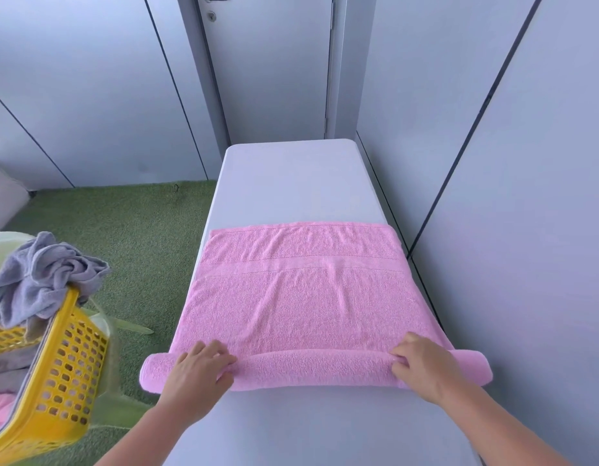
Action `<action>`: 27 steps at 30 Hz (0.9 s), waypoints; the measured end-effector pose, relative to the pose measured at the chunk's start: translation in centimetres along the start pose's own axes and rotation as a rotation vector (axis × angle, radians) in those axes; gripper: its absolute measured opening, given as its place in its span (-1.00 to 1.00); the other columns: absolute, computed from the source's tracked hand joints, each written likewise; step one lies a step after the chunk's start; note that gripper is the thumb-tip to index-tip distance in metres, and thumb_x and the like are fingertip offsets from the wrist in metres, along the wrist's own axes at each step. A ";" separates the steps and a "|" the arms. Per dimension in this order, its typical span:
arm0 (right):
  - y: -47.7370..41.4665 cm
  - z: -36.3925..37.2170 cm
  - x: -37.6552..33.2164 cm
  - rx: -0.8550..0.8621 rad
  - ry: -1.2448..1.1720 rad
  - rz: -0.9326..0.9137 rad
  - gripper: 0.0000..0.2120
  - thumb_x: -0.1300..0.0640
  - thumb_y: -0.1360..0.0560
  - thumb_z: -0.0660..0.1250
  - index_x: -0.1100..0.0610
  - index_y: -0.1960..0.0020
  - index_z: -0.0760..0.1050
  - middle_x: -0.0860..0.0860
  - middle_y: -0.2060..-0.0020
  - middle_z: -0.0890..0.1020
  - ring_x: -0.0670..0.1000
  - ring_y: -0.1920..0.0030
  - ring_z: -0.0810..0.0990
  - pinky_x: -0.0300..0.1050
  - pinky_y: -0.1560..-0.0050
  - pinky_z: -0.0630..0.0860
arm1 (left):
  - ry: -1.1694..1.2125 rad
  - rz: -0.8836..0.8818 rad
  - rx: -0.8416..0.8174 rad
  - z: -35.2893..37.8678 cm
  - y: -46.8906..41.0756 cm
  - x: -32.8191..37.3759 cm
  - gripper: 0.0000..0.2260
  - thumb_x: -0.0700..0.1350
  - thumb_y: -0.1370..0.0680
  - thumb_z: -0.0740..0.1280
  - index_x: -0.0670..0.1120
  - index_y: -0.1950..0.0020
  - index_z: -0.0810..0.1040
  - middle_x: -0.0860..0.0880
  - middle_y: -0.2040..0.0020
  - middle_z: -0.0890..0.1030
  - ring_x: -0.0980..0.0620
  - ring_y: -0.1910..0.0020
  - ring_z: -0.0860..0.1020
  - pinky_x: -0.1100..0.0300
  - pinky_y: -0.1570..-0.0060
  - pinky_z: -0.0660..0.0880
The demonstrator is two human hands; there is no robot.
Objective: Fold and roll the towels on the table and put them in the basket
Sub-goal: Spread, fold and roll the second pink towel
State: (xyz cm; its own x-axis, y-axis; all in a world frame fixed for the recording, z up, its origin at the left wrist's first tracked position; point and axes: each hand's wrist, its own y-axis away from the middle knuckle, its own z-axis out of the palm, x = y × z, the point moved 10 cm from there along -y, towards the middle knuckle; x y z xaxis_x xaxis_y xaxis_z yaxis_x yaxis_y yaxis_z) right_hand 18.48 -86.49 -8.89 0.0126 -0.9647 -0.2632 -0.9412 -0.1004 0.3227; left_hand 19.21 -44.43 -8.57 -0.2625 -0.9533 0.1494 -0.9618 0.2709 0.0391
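Pink terry towel lies flat across the white bench, its near edge rolled into a tube. Left hand and right hand each grip that roll, fingers curled over it. Left of the left hand, a yellow perforated plastic basket holds a crumpled grey towel.

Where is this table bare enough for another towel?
Bare: the far end of the table beyond the pink towel, and the near strip before its roll. Crowded: the middle, towel edge to edge, left hand and right hand on the roll.
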 end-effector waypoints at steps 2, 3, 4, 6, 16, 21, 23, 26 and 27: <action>-0.2 -0.6 0.0 0.085 -0.081 0.027 -0.95 0.06 -0.49 0.28 -0.05 0.10 0.51 -0.13 0.07 0.45 -0.05 0.16 0.52 -0.06 0.16 0.46 | 0.025 -0.014 0.043 -0.6 -0.4 -0.2 -0.70 0.15 -0.47 0.18 0.22 -0.14 0.57 0.20 -0.01 0.45 0.05 0.07 0.47 0.08 0.19 0.43; -0.2 -1.0 -0.1 0.141 -0.099 0.027 -0.91 0.10 -0.50 0.29 -0.10 0.07 0.50 -0.15 0.06 0.46 -0.06 0.16 0.51 -0.05 0.16 0.47 | 0.054 -0.028 0.064 -0.9 -0.6 -0.2 -0.73 0.15 -0.49 0.18 0.22 -0.14 0.53 0.19 0.00 0.43 0.04 0.07 0.47 0.07 0.18 0.45; -0.1 -1.2 -0.2 0.185 -0.094 0.018 -0.87 0.13 -0.50 0.29 -0.12 0.09 0.48 -0.17 0.08 0.47 -0.05 0.14 0.50 -0.04 0.17 0.48 | 0.079 -0.034 0.085 -1.3 -0.7 -0.2 -0.77 0.14 -0.50 0.17 0.22 -0.10 0.52 0.20 0.01 0.42 0.04 0.06 0.47 0.07 0.18 0.45; -0.1 -1.3 -0.5 0.218 -0.048 -0.026 -0.85 0.13 -0.51 0.26 -0.09 0.05 0.55 -0.20 0.08 0.52 -0.04 0.06 0.46 -0.06 0.13 0.50 | 0.102 -0.008 0.111 -1.6 -0.8 0.4 -0.83 0.11 -0.53 0.15 0.20 -0.01 0.52 0.23 0.03 0.44 0.04 0.06 0.47 0.09 0.16 0.42; -0.1 0.1 -1.6 -0.004 0.125 -0.057 -0.82 -0.08 -0.44 0.18 -0.07 0.07 0.51 -0.21 0.16 0.50 -0.06 -0.04 0.31 -0.12 0.08 0.42 | 0.010 -0.019 -0.089 0.4 -0.4 0.5 -0.73 0.08 -0.36 0.32 0.22 -0.05 0.46 0.29 0.05 0.55 0.07 -0.01 0.47 0.12 0.02 0.36; 0.0 0.0 -1.2 -0.027 0.071 -0.051 -0.71 -0.05 -0.49 0.17 0.07 0.35 0.35 -0.11 0.23 0.38 -0.04 0.01 0.38 -0.11 0.17 0.36 | -0.001 0.005 -0.129 0.4 -0.5 0.7 -0.66 0.19 -0.43 0.03 0.20 -0.05 0.52 0.29 0.04 0.58 0.12 -0.02 0.42 0.12 0.03 0.26; -0.1 -0.5 -1.1 0.034 0.025 -0.051 -0.77 -0.03 -0.53 0.20 0.03 0.21 0.53 -0.11 0.15 0.39 -0.05 0.03 0.42 -0.10 0.14 0.43 | 0.010 0.016 -0.057 -0.1 -0.6 0.7 -0.69 0.14 -0.46 0.07 0.21 -0.04 0.56 0.27 0.04 0.56 0.10 -0.01 0.46 0.11 0.08 0.30; -0.1 -1.7 -0.9 0.205 -0.042 -0.041 -0.87 0.05 -0.55 0.26 -0.07 -0.01 0.57 -0.13 0.06 0.45 -0.04 0.03 0.49 -0.07 0.11 0.49 | 0.021 -0.017 0.095 -1.4 -0.7 0.3 -0.78 0.07 -0.49 0.13 0.20 -0.03 0.54 0.21 0.04 0.48 0.04 0.06 0.46 0.07 0.16 0.40; 0.0 -1.9 -0.9 0.246 -0.056 -0.055 -0.87 0.08 -0.55 0.27 -0.08 -0.02 0.57 -0.15 0.05 0.47 -0.03 0.03 0.49 -0.07 0.11 0.50 | 0.014 -0.032 0.127 -1.7 -0.7 0.2 -0.81 0.07 -0.51 0.13 0.19 0.00 0.52 0.19 0.05 0.46 0.02 0.08 0.46 0.06 0.18 0.40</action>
State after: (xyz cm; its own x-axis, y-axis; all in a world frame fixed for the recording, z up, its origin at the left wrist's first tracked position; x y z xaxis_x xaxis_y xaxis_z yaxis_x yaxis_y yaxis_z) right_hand 19.12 -86.13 -6.91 0.0536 -0.9436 -0.3268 -0.9935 -0.0833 0.0775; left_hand 19.97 -44.54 -6.87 -0.2309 -0.9590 0.1643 -0.9721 0.2202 -0.0807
